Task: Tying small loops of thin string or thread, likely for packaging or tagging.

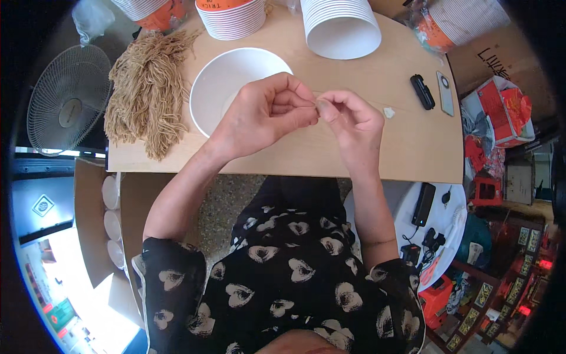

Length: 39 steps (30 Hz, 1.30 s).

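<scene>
My left hand [265,112] and my right hand [354,121] meet above the table, both with thumb and fingers pinched together. Their fingertips come close to touching, and whatever sits between them is too small to make out. Behind my left hand, a white paper bucket [215,79] stands with its mouth facing up, partly covered by that hand and wrist. A heap of tan stringy yarn [150,94] lies to the left of the bucket. A small white scrap [388,112] rests on the table just right of my right hand.
Stacked white and orange buckets [231,20] and a white bucket stack on its side [342,35] line the far edge. A black handheld device [422,92] and a phone [445,93] lie at right. A fan [69,109] stands left; a white round stool [407,206] holds chargers.
</scene>
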### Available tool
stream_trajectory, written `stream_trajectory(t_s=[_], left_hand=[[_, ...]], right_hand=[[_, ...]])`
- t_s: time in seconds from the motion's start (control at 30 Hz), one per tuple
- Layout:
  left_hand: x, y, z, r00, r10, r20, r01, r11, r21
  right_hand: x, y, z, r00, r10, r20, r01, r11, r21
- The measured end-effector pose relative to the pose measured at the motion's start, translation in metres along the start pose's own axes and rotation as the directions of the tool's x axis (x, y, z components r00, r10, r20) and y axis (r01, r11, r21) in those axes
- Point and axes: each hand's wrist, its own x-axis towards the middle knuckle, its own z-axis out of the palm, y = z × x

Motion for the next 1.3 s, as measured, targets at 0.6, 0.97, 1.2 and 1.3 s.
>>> stream_trajectory(t_s=[0.6, 0.97, 1.2, 1.3], left_hand=[[0.006, 0.013, -0.007, 0.975, -0.216, 0.057, 0.219, 0.974, -0.057], [0.007, 0.017, -0.01, 0.951, -0.281, 0.128, 0.285, 0.958, -0.015], [0.011, 0.018, -0.016, 0.942, -0.281, 0.186, 0.292, 0.956, -0.039], [0.013, 0.017, -0.018, 0.942, -0.274, 0.192, 0.288, 0.956, -0.051]], right_hand=[[0.015, -0.003, -0.028, 0.956, 0.116, 0.269, -0.12, 0.993, 0.001], [0.023, -0.022, -0.038, 0.952, 0.18, 0.246, -0.22, 0.964, 0.147], [0.022, -0.022, -0.045, 0.9, 0.241, 0.364, -0.272, 0.962, 0.035], [0.02, -0.008, -0.045, 0.913, 0.166, 0.373, -0.181, 0.984, 0.003]])
